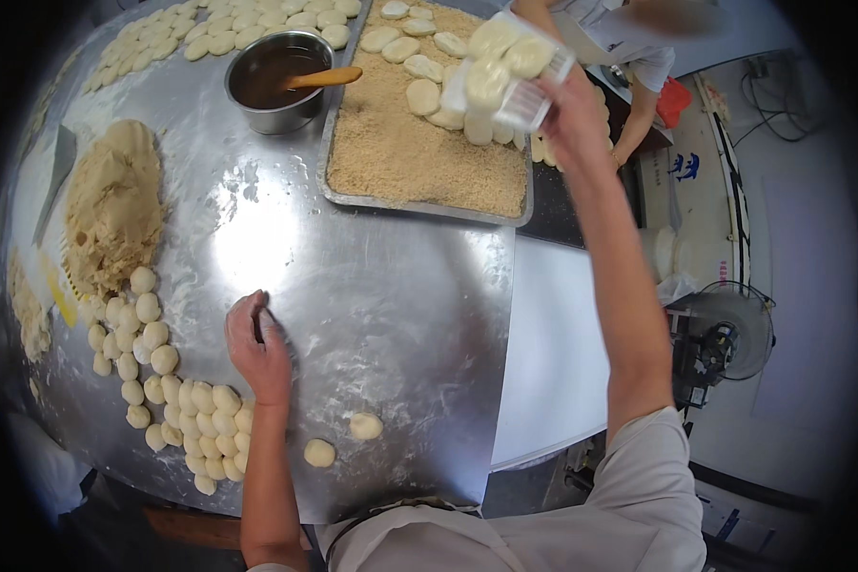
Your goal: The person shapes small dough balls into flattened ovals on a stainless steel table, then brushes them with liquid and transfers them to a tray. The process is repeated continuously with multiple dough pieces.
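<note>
My right hand (574, 110) reaches far forward, gripping the edge of a flat white piece (522, 103), perhaps a card or scraper; motion blurs it. Several pale dough rounds (488, 82) rest on it. It is over the right side of a metal tray (429, 204) spread with tan crumbs, where flattened dough rounds (423, 97) lie in rows. My left hand (258, 345) is just above the steel table (353, 276), its fingers loosely curled, the thumb apart, nothing visible in it. Two dough balls (365, 426) sit to the right of my left forearm.
Left of my left hand stand a big dough or filling mound (114, 205) and many dough balls (200, 419). A steel pot (275, 114) of brown liquid holds a wooden-handled tool (326, 77). Flattened rounds (221, 41) cover the far table. Another person's arm (636, 124) is beyond mine; a fan (725, 338) stands right.
</note>
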Demonstrator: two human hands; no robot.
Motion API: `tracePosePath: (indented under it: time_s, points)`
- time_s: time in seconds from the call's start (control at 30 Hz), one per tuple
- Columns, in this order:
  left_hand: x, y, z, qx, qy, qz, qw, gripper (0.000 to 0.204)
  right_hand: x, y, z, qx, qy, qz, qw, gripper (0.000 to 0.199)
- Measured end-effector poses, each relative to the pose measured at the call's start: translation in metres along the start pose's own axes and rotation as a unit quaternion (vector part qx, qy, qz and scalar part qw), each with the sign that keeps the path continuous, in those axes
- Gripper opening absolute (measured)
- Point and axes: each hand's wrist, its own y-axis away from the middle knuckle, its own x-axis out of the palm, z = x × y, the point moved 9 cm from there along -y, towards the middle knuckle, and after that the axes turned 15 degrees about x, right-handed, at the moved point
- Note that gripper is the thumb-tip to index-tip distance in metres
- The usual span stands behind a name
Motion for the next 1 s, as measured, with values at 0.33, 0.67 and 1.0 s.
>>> tracePosePath:
  time_s: [0.33,0.67,1.0]
  points:
    - [0.001,-0.009,-0.019,0.065,-0.087,0.016,0.994,0.021,0.064,-0.119,0.009,-0.344,0.723,-0.202,0.564,0.012]
    - [0.001,-0.012,-0.024,0.123,-0.124,-0.011,0.985,0.033,0.007,0.042,0.068,-0.235,0.243,-0.106,0.935,0.022]
    - [-0.027,0.005,-0.036,0.006,0.042,-0.072,0.997,0.025,0.116,0.222,-0.211,0.265,0.014,0.084,0.96,0.019]
